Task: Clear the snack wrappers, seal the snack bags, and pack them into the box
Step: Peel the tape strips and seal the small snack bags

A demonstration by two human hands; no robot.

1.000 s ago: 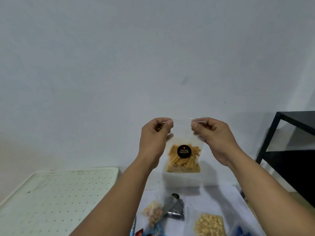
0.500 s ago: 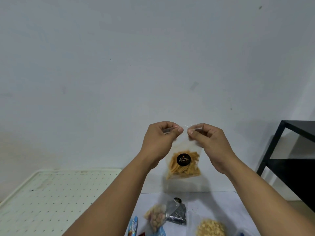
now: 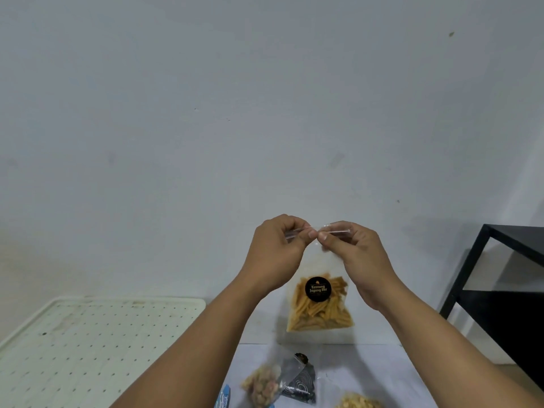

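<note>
Held bag: a clear snack bag (image 3: 319,293) is held up at lower centre of the frame, in front of the wall (image 3: 206,113); orange-yellow sticks are gathered in its lower half behind a round black label.
Left hand (image 3: 276,254): the bag's top strip is pinched between thumb and fingers.
Right hand (image 3: 353,254): the same strip is gripped just beside the left thumb.
Table (image 3: 368,372): at the bottom edge, a clear bag of nuts (image 3: 262,384), a black wrapper (image 3: 298,384) touching it, and a bag of pale snacks (image 3: 357,403) are seen.
Perforated tray (image 3: 88,334): seen at lower left.
Black frame (image 3: 500,290): seen at right.
Change: against the frame half a second ago, the thumbs are now brought together until nearly touching, and the bag is hung lower.
</note>
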